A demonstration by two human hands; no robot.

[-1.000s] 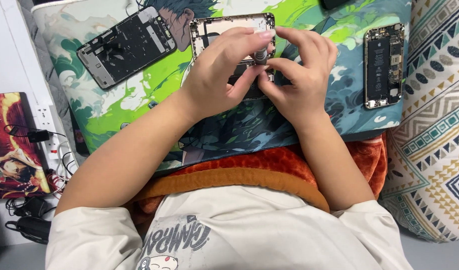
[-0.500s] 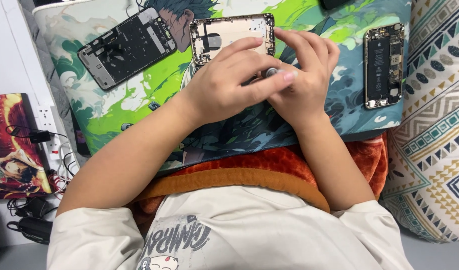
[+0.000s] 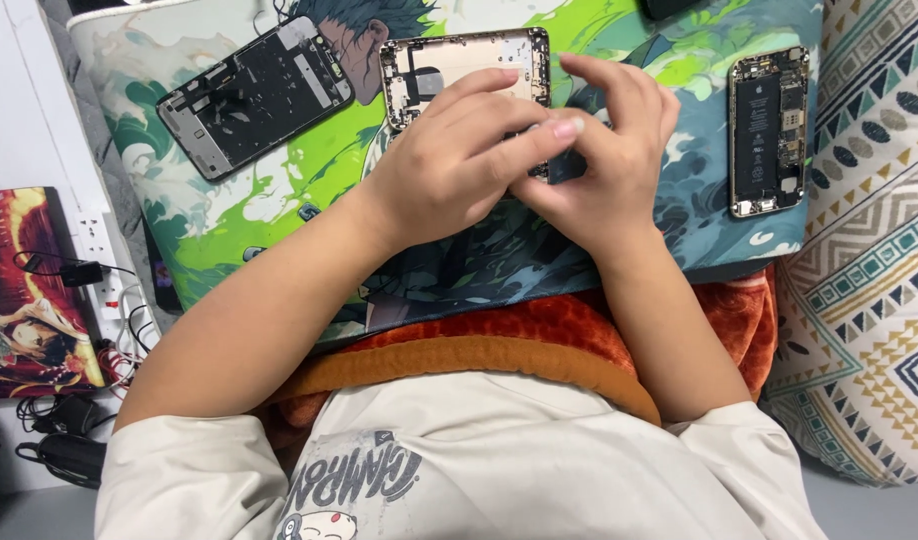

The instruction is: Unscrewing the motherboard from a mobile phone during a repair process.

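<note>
Left of your fingers (image 3: 539, 130), bare mat (image 3: 279, 210) lies open before the dark opened phone (image 3: 254, 97). Right, a strip stays free before the battery-side phone (image 3: 769, 130). The gold housing (image 3: 464, 65) blocks just beyond.

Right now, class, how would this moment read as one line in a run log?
left hand: over right hand | both: on open phone shell | mat: dark phone body left, opened phone right
</note>
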